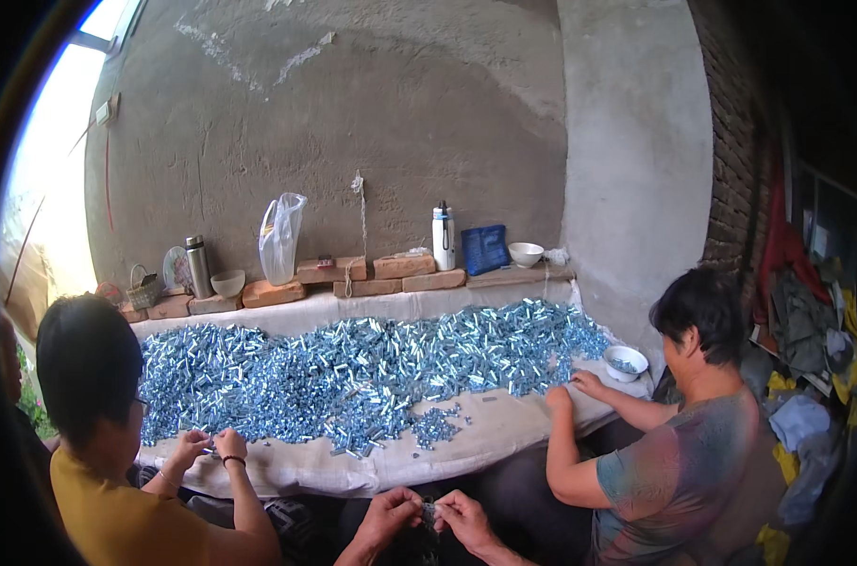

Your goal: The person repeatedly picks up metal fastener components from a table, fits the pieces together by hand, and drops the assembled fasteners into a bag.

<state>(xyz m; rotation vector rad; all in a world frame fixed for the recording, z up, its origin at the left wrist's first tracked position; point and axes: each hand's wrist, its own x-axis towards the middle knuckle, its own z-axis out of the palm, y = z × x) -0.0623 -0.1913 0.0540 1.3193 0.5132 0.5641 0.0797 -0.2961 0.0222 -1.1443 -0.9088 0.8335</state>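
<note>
Low in the middle, my left hand [391,515] and my right hand [464,518] are close together in front of the table's near edge. Fingers and thumb of each are pinched, meeting at a small silvery metal part [429,510] between them. Its exact kind is too small to make out. Beyond my hands, a broad heap of small bluish-silver metal parts [353,368], some short and tube-like, spreads over a pale cloth [325,476]. A little group of loose parts [435,426] lies at the heap's near edge, closest to my hands.
A person in yellow [126,491] works at the left, another in a patterned shirt [679,462] at the right. A white bowl [626,363] holding parts stands at the right end. Along the wall, bricks [402,268] bear a bottle [444,238], a flask [198,268] and a plastic bag [281,241].
</note>
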